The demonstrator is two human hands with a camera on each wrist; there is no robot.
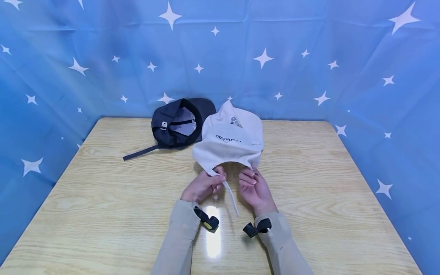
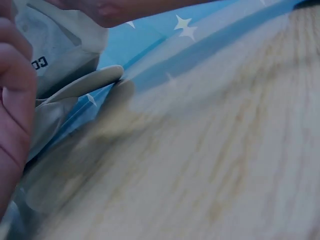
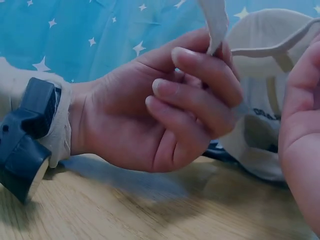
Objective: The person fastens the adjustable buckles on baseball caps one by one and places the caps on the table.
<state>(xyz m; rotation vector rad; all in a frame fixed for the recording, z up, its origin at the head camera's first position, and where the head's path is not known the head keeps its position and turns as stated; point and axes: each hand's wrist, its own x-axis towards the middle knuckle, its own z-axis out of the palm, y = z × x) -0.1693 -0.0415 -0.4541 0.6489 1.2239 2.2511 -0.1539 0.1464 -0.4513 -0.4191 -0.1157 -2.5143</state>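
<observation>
The white cap (image 1: 228, 143) was held at table (image 1: 103, 214) centre; its strap (image 1: 229, 194) was pinched by the left hand (image 1: 203, 187), the rear edge apparently by the right hand (image 1: 253, 189), spreading the opening; a black cap (image 1: 178, 124) lay at 10 o'clock

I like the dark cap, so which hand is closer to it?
Left. The left hand sits below the dark cap, pinching the white cap's strap; the right hand is farther right, holding the white cap.
</observation>
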